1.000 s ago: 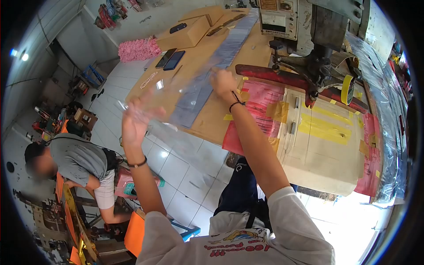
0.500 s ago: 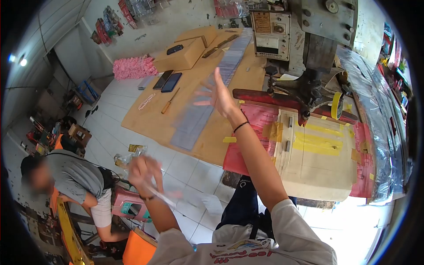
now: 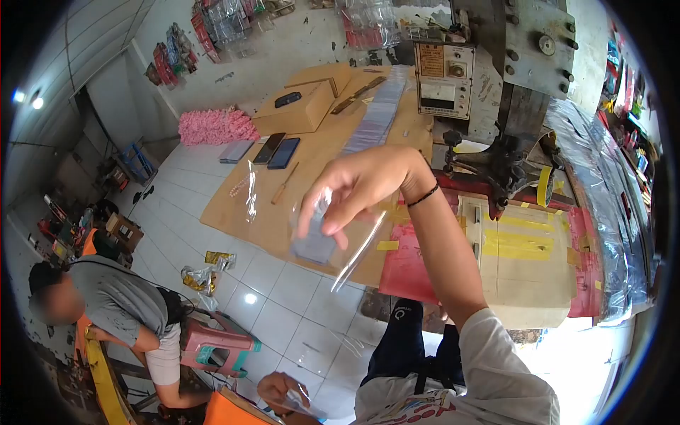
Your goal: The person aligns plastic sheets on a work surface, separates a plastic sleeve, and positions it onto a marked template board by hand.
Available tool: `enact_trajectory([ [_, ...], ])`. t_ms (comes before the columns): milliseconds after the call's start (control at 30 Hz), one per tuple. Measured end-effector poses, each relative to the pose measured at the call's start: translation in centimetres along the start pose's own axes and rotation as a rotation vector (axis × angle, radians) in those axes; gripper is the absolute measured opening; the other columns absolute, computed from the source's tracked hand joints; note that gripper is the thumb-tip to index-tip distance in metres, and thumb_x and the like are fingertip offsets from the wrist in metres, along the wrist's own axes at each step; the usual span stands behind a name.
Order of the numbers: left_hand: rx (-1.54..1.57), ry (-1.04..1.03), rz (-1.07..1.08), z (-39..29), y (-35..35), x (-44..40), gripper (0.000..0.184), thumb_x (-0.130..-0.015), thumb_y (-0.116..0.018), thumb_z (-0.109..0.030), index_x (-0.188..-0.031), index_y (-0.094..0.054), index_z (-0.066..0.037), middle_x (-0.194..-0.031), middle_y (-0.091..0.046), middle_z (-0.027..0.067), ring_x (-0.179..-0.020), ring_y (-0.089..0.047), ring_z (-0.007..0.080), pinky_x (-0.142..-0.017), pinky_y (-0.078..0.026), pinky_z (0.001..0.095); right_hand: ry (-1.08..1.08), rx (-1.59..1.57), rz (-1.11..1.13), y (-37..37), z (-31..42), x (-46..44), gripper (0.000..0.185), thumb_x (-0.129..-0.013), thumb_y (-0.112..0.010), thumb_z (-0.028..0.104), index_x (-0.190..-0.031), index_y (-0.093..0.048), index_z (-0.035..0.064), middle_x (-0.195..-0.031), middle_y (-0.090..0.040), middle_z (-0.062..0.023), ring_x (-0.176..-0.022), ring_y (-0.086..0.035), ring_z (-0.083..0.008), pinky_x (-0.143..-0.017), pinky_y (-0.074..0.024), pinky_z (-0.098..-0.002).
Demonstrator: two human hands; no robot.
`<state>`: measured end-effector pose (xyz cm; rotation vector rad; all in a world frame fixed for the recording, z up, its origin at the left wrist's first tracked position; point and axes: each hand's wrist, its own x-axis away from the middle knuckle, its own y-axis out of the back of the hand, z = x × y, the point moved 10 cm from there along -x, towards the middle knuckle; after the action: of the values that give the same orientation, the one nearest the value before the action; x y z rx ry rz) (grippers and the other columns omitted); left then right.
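Note:
My right hand [image 3: 361,191], with a dark band at the wrist, is over the near part of the table, its fingers curled in a pinch. A clear plastic sheet [image 3: 360,253] hangs from it, seen mostly by its bright glare streaks. Low in view, my left hand [image 3: 282,391] is curled near the orange object, with a second piece of clear film [image 3: 304,398] at its fingers. Beneath my right hand lies a long row of overlapping bluish clear plastic sheets [image 3: 372,127] on the brown table [image 3: 234,205].
To the right stands a press machine [image 3: 524,106] with a control box [image 3: 444,79], above a board with yellow tape [image 3: 524,244]. Phones [image 3: 283,153], a screwdriver [image 3: 285,183] and a cardboard box [image 3: 301,106] lie on the table. A person [image 3: 127,304] sits at left beside a pink stool [image 3: 221,343].
My right hand has gone from spread fingers to a pinch, nearer me, with clear plastic now at it. My left hand has dropped down toward my body. The view has shifted slightly.

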<state>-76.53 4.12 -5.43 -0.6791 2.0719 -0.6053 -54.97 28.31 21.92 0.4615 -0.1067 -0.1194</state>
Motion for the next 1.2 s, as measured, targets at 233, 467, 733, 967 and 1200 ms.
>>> enact_trajectory([
  [233, -1.299, -0.111, -0.559, -4.7, -0.4, -7.4, 0.026, -0.1, -0.053, -0.014, -0.083, -0.052, 0.006, -0.079, -0.063, 0.0301, -0.057, -0.062, 0.0393, -0.048, -0.052, 0.0509, -0.129, 0.428, -0.889, 18.0, -2.8, 3.6, 0.039, -0.1, -0.062, 0.043, -0.119, -0.071, 0.0099, -0.08, -0.073, -0.0021, -0.068, -0.067, -0.0156, -0.063, -0.0539, -0.0279],
  [467, -0.8, 0.386, -0.368, -2.4, 11.4, -33.2, 0.049, -0.107, -0.053, -0.041, -0.126, -0.056, 0.004, -0.146, -0.057, 0.0224, -0.07, -0.07, 0.0216, -0.059, -0.057, 0.0358, -0.235, 0.718, -1.439, 18.4, -12.6, 5.1, 0.058, -0.099, -0.055, 0.051, -0.133, -0.061, 0.0038, -0.119, -0.068, -0.0292, -0.11, -0.066, -0.0494, -0.099, -0.0519, -0.0514],
  [733, -0.943, 0.565, -0.674, -2.6, 19.2, -32.3, 0.044, -0.106, -0.055, -0.042, -0.122, -0.055, 0.0, -0.113, -0.07, 0.0132, -0.063, -0.069, 0.0193, -0.051, -0.054, 0.0318, -0.658, 0.716, -0.817, 6.3, -25.2, -0.1, 0.055, -0.102, -0.048, 0.054, -0.147, -0.055, 0.0241, -0.16, -0.039, -0.0211, -0.147, -0.037, -0.044, -0.114, -0.0366, -0.0594],
  [967, -0.971, 0.438, -0.621, -2.8, 13.3, -22.7, 0.03, -0.11, -0.048, -0.029, -0.109, -0.059, -0.002, -0.124, -0.066, 0.0164, -0.082, -0.073, 0.0221, -0.071, -0.062, 0.0351, -0.709, 0.898, -1.13, 8.4, -29.6, 0.5, 0.056, -0.099, -0.051, 0.057, -0.144, -0.057, 0.0236, -0.16, -0.041, -0.0191, -0.151, -0.03, -0.0446, -0.119, -0.0243, -0.0635],
  [1200, -0.821, 0.119, -0.924, -0.7, 12.4, -13.6, 0.019, -0.106, -0.046, -0.017, -0.107, -0.06, -0.004, -0.132, -0.064, 0.02, -0.105, -0.07, 0.0284, -0.092, -0.058, 0.0418, -0.604, 0.78, -1.057, 5.5, -22.8, 0.2, 0.05, -0.101, -0.054, 0.048, -0.143, -0.058, 0.0209, -0.157, -0.047, -0.0163, -0.148, -0.037, -0.038, -0.116, -0.0297, -0.0663],
])
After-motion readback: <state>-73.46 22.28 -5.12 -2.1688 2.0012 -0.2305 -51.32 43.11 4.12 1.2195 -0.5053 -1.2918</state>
